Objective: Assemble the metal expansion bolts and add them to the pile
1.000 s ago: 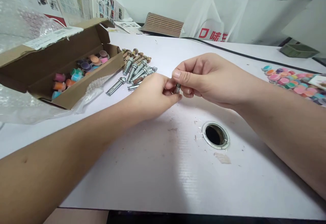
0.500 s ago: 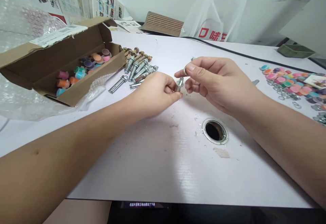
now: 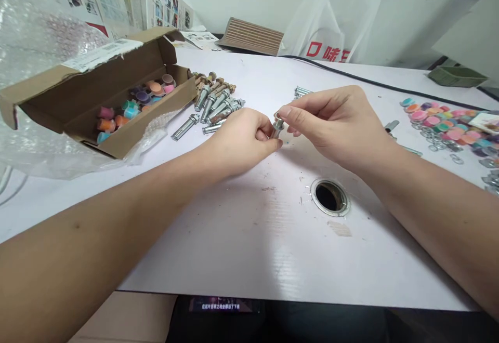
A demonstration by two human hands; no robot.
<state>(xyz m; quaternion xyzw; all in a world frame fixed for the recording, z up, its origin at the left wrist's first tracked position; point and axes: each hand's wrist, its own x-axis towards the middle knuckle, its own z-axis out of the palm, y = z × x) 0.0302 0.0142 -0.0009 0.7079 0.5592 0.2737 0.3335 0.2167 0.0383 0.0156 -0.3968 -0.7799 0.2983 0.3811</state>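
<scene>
My left hand (image 3: 245,143) pinches a silver expansion bolt (image 3: 276,130) between thumb and curled fingers, its threaded end tilted upward. Above it, the thumb and forefinger of my right hand (image 3: 335,122) close on a small metal washer (image 3: 277,116), which is at the tip of the bolt. Whether the washer has slipped over the thread is hard to see. Left of my left hand lies a pile of silver expansion bolts (image 3: 218,103) with brass-coloured bolts (image 3: 212,80) behind. Partly hidden past my right hand are more silver bolts (image 3: 303,92).
An open cardboard box (image 3: 113,148) with coloured plastic pots stands on bubble wrap (image 3: 50,163) at left. Loose washers (image 3: 434,137) and colourful pots (image 3: 456,134) lie at right. A round hole with a metal rim (image 3: 346,208) pierces the table. A black cable (image 3: 362,82) crosses the back.
My right hand has moved slightly left and down, bringing the washer onto the bolt's end. My left hand still grips the bolt. The view has shifted a little.
</scene>
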